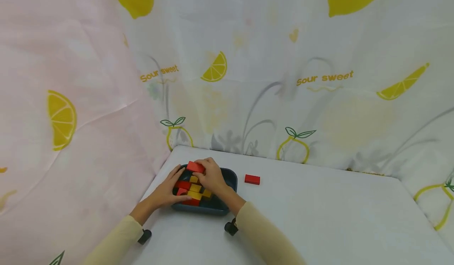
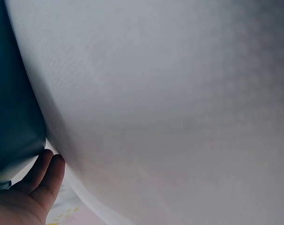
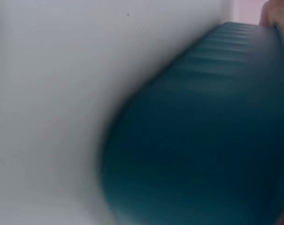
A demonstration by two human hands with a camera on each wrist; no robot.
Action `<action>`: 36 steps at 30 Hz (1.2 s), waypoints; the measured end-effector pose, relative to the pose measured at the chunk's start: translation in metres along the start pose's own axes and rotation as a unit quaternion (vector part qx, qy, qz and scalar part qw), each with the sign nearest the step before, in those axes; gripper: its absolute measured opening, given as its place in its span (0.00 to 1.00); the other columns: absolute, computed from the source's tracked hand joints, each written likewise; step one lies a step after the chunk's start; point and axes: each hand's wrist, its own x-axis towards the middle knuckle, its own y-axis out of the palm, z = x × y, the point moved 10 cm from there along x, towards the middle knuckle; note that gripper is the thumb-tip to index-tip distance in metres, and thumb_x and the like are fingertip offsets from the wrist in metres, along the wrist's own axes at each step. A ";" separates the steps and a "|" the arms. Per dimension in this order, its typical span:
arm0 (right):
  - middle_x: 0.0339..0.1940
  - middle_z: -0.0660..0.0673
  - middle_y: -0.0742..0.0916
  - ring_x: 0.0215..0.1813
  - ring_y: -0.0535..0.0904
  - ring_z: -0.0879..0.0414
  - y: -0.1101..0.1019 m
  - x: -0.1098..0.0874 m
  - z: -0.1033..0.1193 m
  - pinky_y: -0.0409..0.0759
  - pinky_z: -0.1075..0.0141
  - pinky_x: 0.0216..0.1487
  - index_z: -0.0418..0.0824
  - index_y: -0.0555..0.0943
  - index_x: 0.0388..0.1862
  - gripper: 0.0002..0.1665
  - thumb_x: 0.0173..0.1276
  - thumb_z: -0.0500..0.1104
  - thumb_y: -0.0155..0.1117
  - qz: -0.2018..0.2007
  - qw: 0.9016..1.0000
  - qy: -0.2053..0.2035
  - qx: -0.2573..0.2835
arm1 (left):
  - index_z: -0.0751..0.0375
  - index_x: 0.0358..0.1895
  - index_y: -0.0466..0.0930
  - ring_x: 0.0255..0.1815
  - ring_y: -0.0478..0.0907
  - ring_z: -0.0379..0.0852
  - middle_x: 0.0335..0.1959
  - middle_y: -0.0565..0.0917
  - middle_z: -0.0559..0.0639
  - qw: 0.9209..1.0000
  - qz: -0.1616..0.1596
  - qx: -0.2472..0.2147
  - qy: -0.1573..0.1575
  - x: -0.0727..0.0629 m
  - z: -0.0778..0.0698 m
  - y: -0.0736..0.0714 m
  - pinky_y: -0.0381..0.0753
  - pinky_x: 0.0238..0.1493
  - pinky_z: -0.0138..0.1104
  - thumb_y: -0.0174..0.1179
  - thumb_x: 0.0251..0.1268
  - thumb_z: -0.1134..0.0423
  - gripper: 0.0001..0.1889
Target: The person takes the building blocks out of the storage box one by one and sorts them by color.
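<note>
A dark blue-green tray [image 1: 233,177] holds several red blocks [image 1: 183,185] and yellow blocks [image 1: 194,195], mostly bunched in its left half. Between thumb and fingers, my right hand [image 1: 214,179] pinches a red block [image 1: 194,167] over the tray's far left part. My left hand [image 1: 166,193] lies along the tray's left side, fingers stretched toward the far corner and thumb reaching over the near blocks. In the left wrist view, straight fingers [image 2: 47,180] show beside the tray's outer wall [image 2: 12,93]. The right wrist view is mostly filled by the tray wall [image 3: 193,136].
One red block [image 1: 252,179] lies on the white table [image 1: 319,210], right of the tray. Patterned cloth [image 1: 241,111] with lemon prints rises behind the table and along its left side. Small black devices [image 1: 231,227] are worn at both wrists.
</note>
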 end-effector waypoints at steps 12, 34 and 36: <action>0.45 0.43 0.80 0.27 0.72 0.61 -0.055 -0.020 -0.022 0.76 0.75 0.31 0.42 0.84 0.56 0.22 0.62 0.41 0.73 0.049 0.998 -0.026 0.022 | 0.51 0.80 0.48 0.72 0.60 0.67 0.82 0.43 0.58 1.000 0.018 0.003 -0.013 0.000 0.000 0.010 0.67 0.64 0.67 0.67 0.49 0.30 0.58; 0.50 0.39 0.84 0.29 0.79 0.52 -0.145 -0.088 -0.193 0.79 0.67 0.30 0.38 0.82 0.53 0.22 0.59 0.39 0.74 0.018 0.959 0.269 0.083 | 0.49 0.79 0.50 0.73 0.59 0.67 0.82 0.43 0.56 1.000 0.010 -0.004 -0.013 0.002 0.001 0.000 0.66 0.63 0.69 0.68 0.50 0.33 0.56; 0.48 0.40 0.84 0.33 0.78 0.51 -0.147 -0.094 -0.202 0.79 0.67 0.31 0.38 0.83 0.52 0.21 0.59 0.40 0.74 0.023 0.956 0.284 0.067 | 0.49 0.79 0.50 0.73 0.59 0.66 0.82 0.43 0.56 1.000 0.011 -0.004 -0.014 0.002 0.002 0.001 0.66 0.63 0.69 0.68 0.50 0.33 0.56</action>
